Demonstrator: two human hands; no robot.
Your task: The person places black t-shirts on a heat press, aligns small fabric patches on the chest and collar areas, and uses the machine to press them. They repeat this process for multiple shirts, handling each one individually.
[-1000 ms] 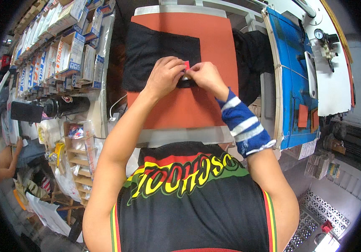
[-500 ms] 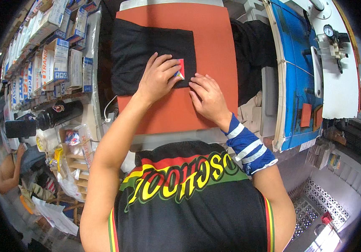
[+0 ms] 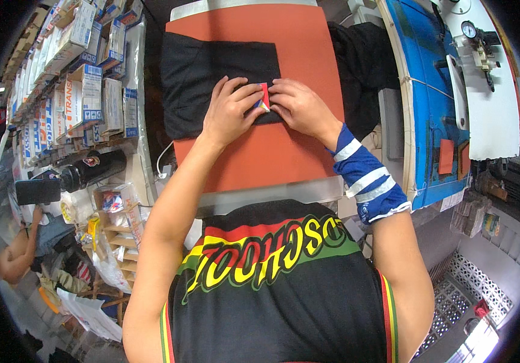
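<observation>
A piece of black cloth, which looks like part of a garment, lies on the orange-red pad. Near the cloth's right edge sits a small rectangular patch coloured red, blue, white and yellow. My left hand covers the patch's left part, its fingers bent and close together, with the thumb at the lower corner. From the other side my right hand holds the patch's right edge between thumb and fingertips. Fingers hide parts of the patch. A blue band with white stripes wraps my right forearm.
Stacked cardboard boxes line the left side, above a black cylinder and a dark phone-like device. More black cloth hangs beyond the pad's right edge. A blue table and a pressure gauge stand further right. Another person's arm shows at left.
My right hand has moved up and slightly left, from the cloth's lower right corner to the patch's right edge. My left hand stays on the patch, almost unmoved.
</observation>
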